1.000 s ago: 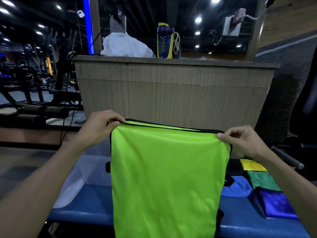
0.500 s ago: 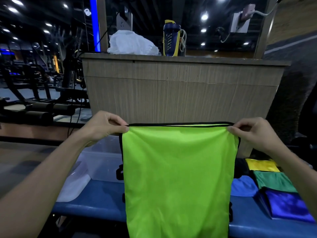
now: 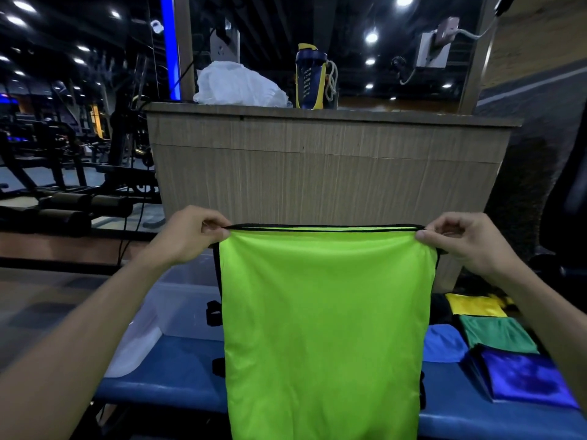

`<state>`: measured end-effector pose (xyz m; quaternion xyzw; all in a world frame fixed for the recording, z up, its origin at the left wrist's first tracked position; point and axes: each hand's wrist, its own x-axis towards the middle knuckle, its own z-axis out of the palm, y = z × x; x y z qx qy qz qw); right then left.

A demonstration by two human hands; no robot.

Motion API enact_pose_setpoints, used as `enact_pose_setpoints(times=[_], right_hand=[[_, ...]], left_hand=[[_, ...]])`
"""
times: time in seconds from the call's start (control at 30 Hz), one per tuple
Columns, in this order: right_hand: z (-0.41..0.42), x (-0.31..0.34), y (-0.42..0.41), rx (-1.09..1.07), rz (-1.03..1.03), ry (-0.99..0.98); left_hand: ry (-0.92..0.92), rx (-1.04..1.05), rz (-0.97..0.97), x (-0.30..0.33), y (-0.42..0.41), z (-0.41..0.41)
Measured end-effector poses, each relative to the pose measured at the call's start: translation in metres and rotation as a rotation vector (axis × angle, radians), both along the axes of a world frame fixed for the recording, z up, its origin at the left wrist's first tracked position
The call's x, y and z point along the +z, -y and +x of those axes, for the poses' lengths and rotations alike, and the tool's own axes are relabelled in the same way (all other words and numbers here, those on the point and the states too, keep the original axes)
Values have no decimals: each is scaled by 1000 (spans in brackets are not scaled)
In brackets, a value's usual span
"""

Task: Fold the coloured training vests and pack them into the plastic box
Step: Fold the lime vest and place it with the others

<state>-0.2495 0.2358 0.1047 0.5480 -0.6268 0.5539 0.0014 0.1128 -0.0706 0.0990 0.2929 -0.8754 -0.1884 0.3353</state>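
Above the blue bench, left hand and right hand pinch the lime vest at ten and two o'clock, hanging it flat for folding.

two hands hold up a green vest. the left hand pinches its top left corner and the right hand pinches its top right corner, so the black top edge is pulled straight. the vest hangs down flat over a blue desk. behind it on the left sits a clear box. on the right lie folded vests: yellow, dark green, blue and light blue. a bottle stands on the wood counter.
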Motion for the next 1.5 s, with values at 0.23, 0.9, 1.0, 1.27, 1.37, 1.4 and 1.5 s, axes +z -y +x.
enact_pose_setpoints(times=[0.23,0.9,1.0,1.27,1.37,1.4,1.5], right_hand=[[-8,-2,-11,-1,110,-50],[-27,-21,-28,359,391,415],[-23,-29,-22,303,421,340],[-16,-71,4,38,368,-30],[-14,-77,4,38,332,-10],[-14,-76,2,87,320,70],[-6,-68,-8,321,298,446]], left_hand=[[-211,-234,462,-1,-7,5],[-290,-555,792,-2,-3,23],[-297,-520,772,-2,-4,15],[-255,-298,666,-17,2,-7],[-241,-260,646,-22,2,-8],[-228,-266,669,-23,2,-5],[-185,-359,759,-24,7,8]])
